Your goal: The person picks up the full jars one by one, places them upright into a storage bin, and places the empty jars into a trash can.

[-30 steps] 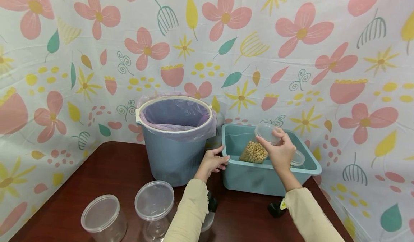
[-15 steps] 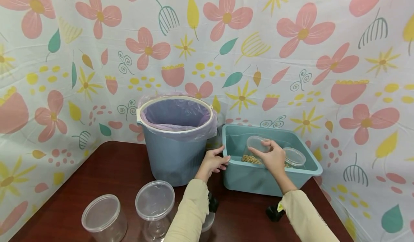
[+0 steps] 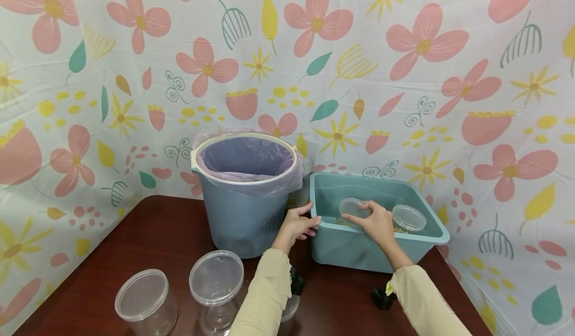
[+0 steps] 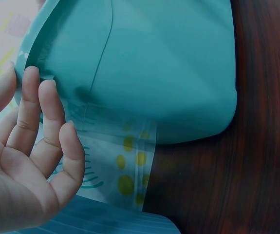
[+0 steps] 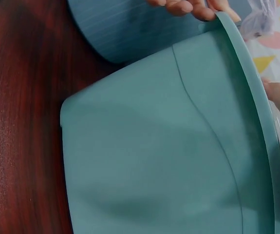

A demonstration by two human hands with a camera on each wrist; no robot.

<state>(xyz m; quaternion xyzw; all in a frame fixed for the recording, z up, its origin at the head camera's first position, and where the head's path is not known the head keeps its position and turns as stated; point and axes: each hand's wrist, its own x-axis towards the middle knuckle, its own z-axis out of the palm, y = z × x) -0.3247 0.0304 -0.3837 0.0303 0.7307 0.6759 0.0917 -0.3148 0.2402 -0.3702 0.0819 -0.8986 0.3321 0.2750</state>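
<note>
In the head view, a clear jar is inside the teal tub, left of its middle. The right hand spans the tub's front rim and pinches the jar's upper edge from the right; that grip is closed to the jar's width. The jar's long axis looks roughly upright, but the tub's front wall hides its base, so I cannot tell whether it touches the tub's floor. A second jar sits at the tub's right end, beyond the grip. The left hand, farther from the jar, holds the tub's left rim. A bucket stands left of the tub on the counter.

In the left wrist view, the left grip is loosely bent about the tub's rim, holding no jar.

In the right wrist view, the tub's wall hides most of the jar; a clear edge shows just past the rim, between thumb and fingers.
</note>
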